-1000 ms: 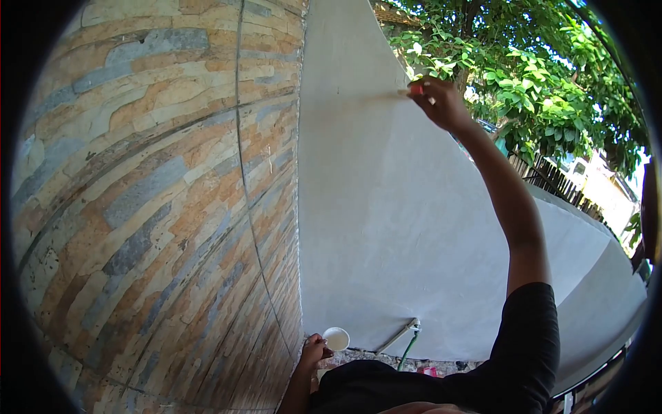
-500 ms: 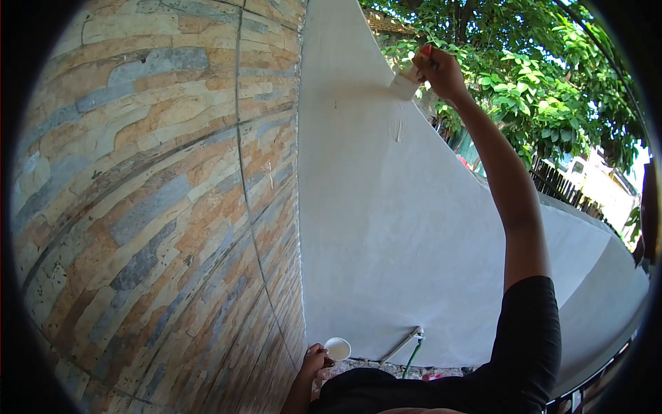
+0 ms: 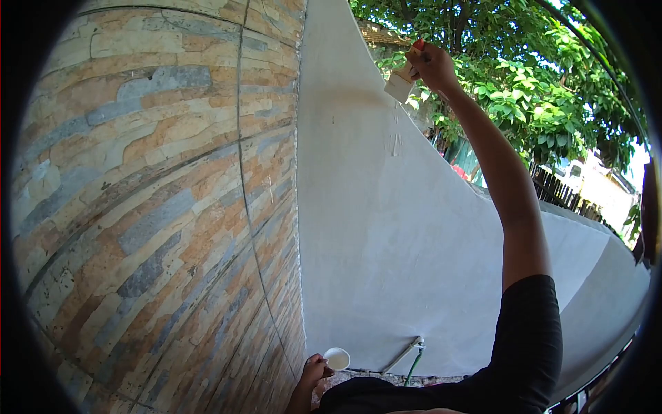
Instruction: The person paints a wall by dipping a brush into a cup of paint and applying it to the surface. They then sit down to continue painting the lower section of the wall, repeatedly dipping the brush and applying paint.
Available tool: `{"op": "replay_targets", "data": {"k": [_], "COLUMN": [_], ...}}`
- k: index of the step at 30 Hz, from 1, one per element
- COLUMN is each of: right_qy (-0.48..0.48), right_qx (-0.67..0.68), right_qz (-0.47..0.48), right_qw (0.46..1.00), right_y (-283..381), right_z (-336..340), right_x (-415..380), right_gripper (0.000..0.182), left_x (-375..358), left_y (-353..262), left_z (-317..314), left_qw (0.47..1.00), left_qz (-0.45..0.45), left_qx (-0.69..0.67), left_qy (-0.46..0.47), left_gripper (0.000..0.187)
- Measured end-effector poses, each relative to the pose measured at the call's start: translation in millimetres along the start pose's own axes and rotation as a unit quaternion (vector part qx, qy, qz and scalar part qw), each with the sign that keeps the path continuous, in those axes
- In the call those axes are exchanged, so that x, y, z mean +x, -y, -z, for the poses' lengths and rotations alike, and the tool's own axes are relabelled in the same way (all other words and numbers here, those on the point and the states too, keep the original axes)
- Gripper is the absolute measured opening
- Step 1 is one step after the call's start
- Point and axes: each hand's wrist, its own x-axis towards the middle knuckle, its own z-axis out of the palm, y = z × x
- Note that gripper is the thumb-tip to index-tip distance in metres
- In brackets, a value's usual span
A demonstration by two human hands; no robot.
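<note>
High at the sloping top edge of the grey wall (image 3: 372,228), my right hand (image 3: 434,67) is closed round the handle of a wide paintbrush (image 3: 398,87). Its pale, flat bristles point down and left, overlapping the wall's edge. Thin wet drips (image 3: 395,141) run down the wall below the brush. Low in the view, my left hand (image 3: 314,371) grips a white cup (image 3: 337,359) by its side. Pale liquid shows inside the cup, which stays close to the corner of the two walls.
A stone-patterned tiled wall (image 3: 172,207) fills the left side and meets the grey wall at a corner. A pipe with a tap (image 3: 418,341) and a green hose (image 3: 413,366) sticks out low down. Leafy branches (image 3: 531,90) and a dark fence (image 3: 552,186) stand beyond the wall.
The brush has moved slightly up along the wall's edge, and its bristles show more plainly. The drips reach lower in the view. The cup and the tap sit a little lower in the picture.
</note>
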Motion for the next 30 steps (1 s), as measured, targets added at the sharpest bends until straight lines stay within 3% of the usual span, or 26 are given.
{"op": "replay_targets", "data": {"k": [2,4,10,13,17,18,21,26,28,30], "right_qy": [0.002,-0.006,-0.002,-0.008,0.0,-0.023,0.082,0.22,0.29,0.283], "right_qx": [-0.006,-0.11,-0.013,-0.08,-0.068,-0.114,-0.134,-0.214,-0.202,-0.174], "right_qz": [-0.021,-0.029,-0.034,0.009,0.07,0.161,0.27,0.419,0.392,0.379], "right_qw": [1.0,0.993,0.999,0.997,0.995,0.98,0.95,0.854,0.85,0.864], "right_y": [-5,-3,-8,-11,6,15,8,-2,1,4], "right_z": [-2,-4,-3,-7,1,-1,-6,-20,-19,-18], "right_x": [-2,-7,-13,-24,-40,-54,-86,-164,-189,-194], "right_gripper": [0.027,0.025,0.025,0.022,0.019,0.017,0.011,0.012,0.013,0.007], "left_x": [-2,1,0,-2,1,1,13,-6,-12,-16], "left_y": [-1,5,6,4,6,10,27,5,1,0], "left_z": [-2,-2,0,-2,-1,-2,2,-4,-5,-6], "left_qw": [1.0,1.0,1.0,0.999,1.0,1.0,1.0,0.999,0.997,0.995], "left_qz": [0.012,0.007,0.014,0.033,0.02,0.016,0.0,-0.011,-0.01,-0.014], "left_qx": [-0.004,-0.01,-0.018,-0.006,-0.008,0.001,0.002,-0.007,-0.028,-0.049], "left_qy": [0.003,0.005,0.003,0.002,-0.004,-0.011,-0.014,-0.053,-0.07,-0.082], "left_gripper": [0.007,0.007,0.006,0.007,0.007,0.007,0.008,0.005,0.005,0.004]}}
